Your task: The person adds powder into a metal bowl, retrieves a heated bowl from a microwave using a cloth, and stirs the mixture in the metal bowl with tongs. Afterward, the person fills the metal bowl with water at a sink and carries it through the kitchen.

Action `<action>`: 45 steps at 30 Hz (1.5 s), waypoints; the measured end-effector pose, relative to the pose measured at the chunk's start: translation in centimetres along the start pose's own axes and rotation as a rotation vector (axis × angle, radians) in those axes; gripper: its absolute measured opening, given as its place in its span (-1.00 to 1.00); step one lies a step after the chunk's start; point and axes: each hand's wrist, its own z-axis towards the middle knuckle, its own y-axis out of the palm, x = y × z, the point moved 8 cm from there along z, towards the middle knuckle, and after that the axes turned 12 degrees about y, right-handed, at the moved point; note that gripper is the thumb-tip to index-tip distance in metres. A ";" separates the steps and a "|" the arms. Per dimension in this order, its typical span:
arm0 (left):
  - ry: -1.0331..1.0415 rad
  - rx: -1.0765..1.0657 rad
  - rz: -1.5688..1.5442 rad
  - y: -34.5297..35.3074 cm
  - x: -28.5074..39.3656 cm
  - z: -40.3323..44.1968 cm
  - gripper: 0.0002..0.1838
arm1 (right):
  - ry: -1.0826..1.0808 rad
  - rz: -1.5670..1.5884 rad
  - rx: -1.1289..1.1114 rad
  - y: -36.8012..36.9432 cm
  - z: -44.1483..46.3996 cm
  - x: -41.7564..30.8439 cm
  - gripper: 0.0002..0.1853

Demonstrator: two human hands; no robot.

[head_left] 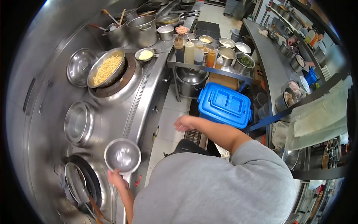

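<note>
My left hand grips the near rim of a round metal bowl above the front edge of the steel cooking counter. The bowl looks bare inside, with a shiny reflection. My right hand is stretched out over the floor aisle, fingers loosely apart, holding nothing. Beside that forearm stands a blue lidded bin. Farther along the counter, a large pan of noodles rests tilted on a burner ring. Nearer to the bowl are stacked metal pans and a wok with a wooden-handled tool.
Sauce bottles and several metal containers stand on a shelf ahead. Tall pots occupy the far left counter. A side worktable runs along the right, where another person's hand shows among pots.
</note>
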 end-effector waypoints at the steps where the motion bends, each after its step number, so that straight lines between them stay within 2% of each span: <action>1: 0.018 -0.042 -0.104 3.5 0.7 2.8 -0.83 | -0.088 0.048 0.028 -2.2 -0.4 -2.5 -0.67; 4: 0.074 -0.189 -0.277 13.8 4.3 8.7 -0.77 | -0.313 0.248 0.032 -8.1 -5.3 -11.0 -0.68; 7: 0.092 -0.314 -0.371 23.0 6.0 12.5 -0.77 | -0.553 0.246 0.125 -14.5 -10.4 -21.5 -0.68; 10: 0.100 -0.364 -0.226 30.7 3.9 15.5 -0.78 | -0.770 0.229 0.201 -22.7 -11.7 -33.8 -0.68; 12: 0.036 -0.309 -0.194 35.4 1.6 17.4 -0.79 | -0.800 0.192 0.371 -29.6 -9.3 -42.7 -0.68; 14: -0.072 -0.288 -0.231 40.7 1.6 18.4 -0.78 | -0.819 -0.001 0.644 -37.0 -3.3 -51.3 -0.68; 17: -0.166 -0.221 -0.205 45.8 1.7 21.0 -0.75 | -0.814 -0.558 1.067 -44.2 6.0 -61.9 -0.60; 19: -0.198 -0.145 -0.184 47.8 2.4 22.9 -0.73 | -0.740 -0.790 1.089 -46.3 12.7 -65.3 -0.57; 20: -0.202 -0.107 -0.163 48.4 2.9 23.6 -0.74 | -0.709 -0.906 1.096 -46.7 15.4 -66.8 -0.56; 23: -0.180 -0.026 -0.122 50.0 4.4 25.4 -0.74 | -0.399 -1.158 0.948 -48.0 22.5 -68.4 -0.45; 26: -0.195 0.024 -0.093 50.4 4.0 25.8 -0.73 | -0.235 -1.215 1.000 -48.9 25.8 -68.8 -0.34; 27: -0.211 0.040 -0.112 50.5 3.5 25.6 -0.73 | -0.226 -1.137 0.953 -49.3 26.9 -68.8 -0.26; 35: -0.263 0.014 -0.151 57.5 3.4 26.6 -0.74 | -0.188 -1.200 0.945 -47.4 24.3 -69.8 -0.08; 41: -0.320 -0.033 -0.203 62.8 3.2 28.2 -0.72 | -0.220 -1.150 0.907 -47.4 23.5 -69.6 -0.04; 45: -0.278 -0.064 -0.219 63.6 3.8 29.2 -0.73 | -0.241 -1.105 0.873 -47.3 23.2 -69.4 -0.06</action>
